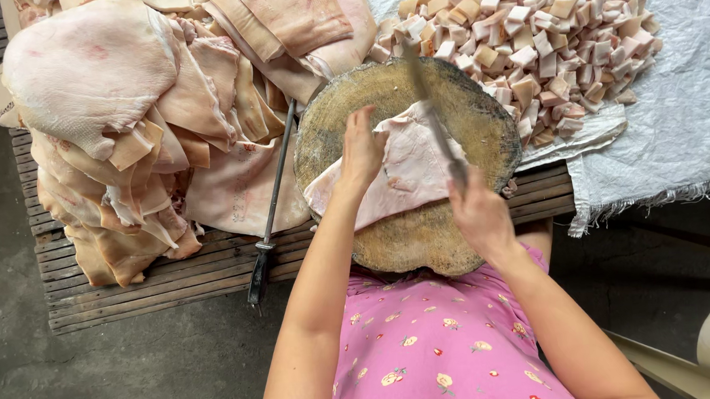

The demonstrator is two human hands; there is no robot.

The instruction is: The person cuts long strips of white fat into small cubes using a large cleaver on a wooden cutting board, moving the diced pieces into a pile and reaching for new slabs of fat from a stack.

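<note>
Slatted wooden desk [173, 278] carries a round chopping block [410, 245]. On it lies a pale meat slab [402, 177], pinned by the left hand [361, 155] (fingers spread flat). Right hand [479, 217] fingers grip a knife [431, 110] crossing the slab; cut cubes [541, 36] lie beyond.

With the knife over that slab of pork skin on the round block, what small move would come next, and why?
Probably draw the knife down through the skin slab. The right hand grips it with the blade lying across the slab, the left hand pins the slab flat, and the slab is still whole, unlike the cut pieces behind.
</note>
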